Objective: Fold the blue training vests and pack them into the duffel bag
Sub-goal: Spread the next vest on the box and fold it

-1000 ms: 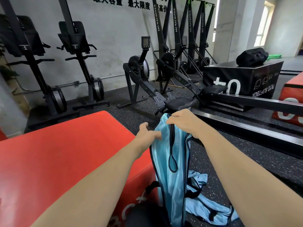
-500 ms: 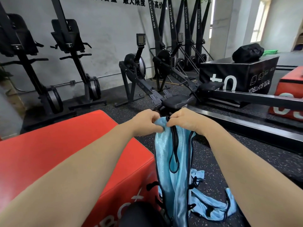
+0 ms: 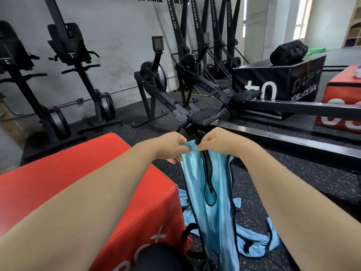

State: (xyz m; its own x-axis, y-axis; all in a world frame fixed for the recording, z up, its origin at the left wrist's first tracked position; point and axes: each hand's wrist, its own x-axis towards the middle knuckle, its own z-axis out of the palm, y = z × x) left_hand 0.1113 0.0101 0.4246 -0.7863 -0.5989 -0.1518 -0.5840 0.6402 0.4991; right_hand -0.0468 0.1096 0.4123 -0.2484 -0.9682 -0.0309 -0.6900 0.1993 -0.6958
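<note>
A light blue training vest (image 3: 213,194) with black trim hangs in front of me, held up by its top edge. My left hand (image 3: 172,146) pinches the top on the left and my right hand (image 3: 216,141) pinches it on the right, the two hands almost touching. More blue vests (image 3: 252,241) lie crumpled on the dark floor below. A dark rounded shape, maybe the duffel bag (image 3: 154,257), shows at the bottom edge, mostly hidden. Another black bag (image 3: 289,51) sits on a far black box.
A red soft box (image 3: 64,178) stands at my left, beside the hanging vest. A rowing machine (image 3: 207,116) and its long rail (image 3: 293,141) run across the floor just beyond my hands. A black box (image 3: 283,81) and a second red box (image 3: 343,102) stand at the right.
My left hand has closed on the vest's top edge next to my right hand. Both hands have come together, and the vest hangs more spread out.
</note>
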